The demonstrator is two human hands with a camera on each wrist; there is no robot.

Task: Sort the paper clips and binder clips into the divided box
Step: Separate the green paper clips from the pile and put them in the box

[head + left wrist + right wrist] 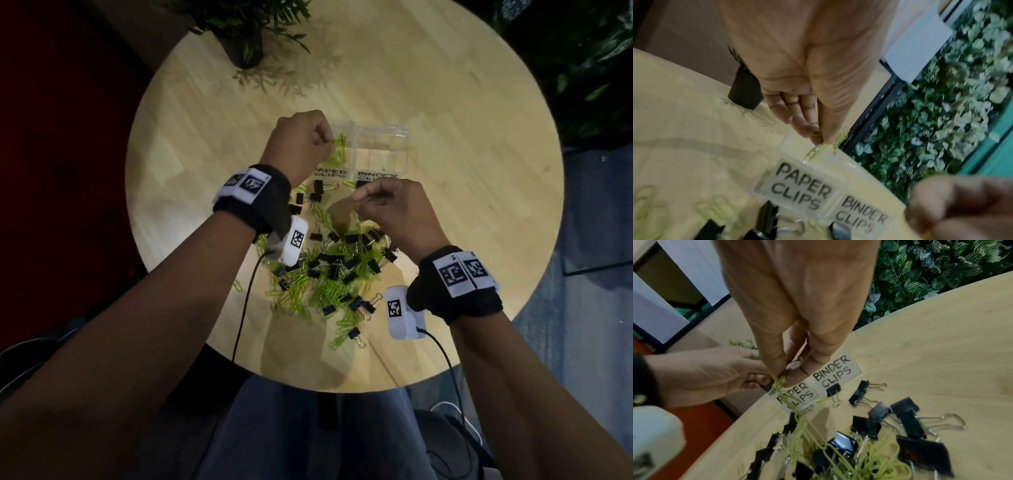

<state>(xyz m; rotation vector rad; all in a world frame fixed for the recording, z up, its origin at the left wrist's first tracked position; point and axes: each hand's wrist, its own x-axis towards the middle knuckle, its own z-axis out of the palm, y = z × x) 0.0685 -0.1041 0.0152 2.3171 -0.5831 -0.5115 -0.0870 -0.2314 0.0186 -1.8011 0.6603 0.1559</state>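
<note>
Green paper clips (pixel 818 151) are pinched in the left hand (pixel 301 144) over the "PAPER CLIPS" side of the clear divided box (pixel 380 150), near the middle of the round table (pixel 479 171). More green clips (pixel 780 382) are pinched in the right hand (pixel 387 209), just above the pile (pixel 329 274) toward the near edge. The clips are hooked together, so they should be let go low inside the left part. Black binder clips (pixel 908 417) are mixed into the pile and could be dragged along. A potted plant (pixel 245 37) is kept at the far edge, well apart.
</note>
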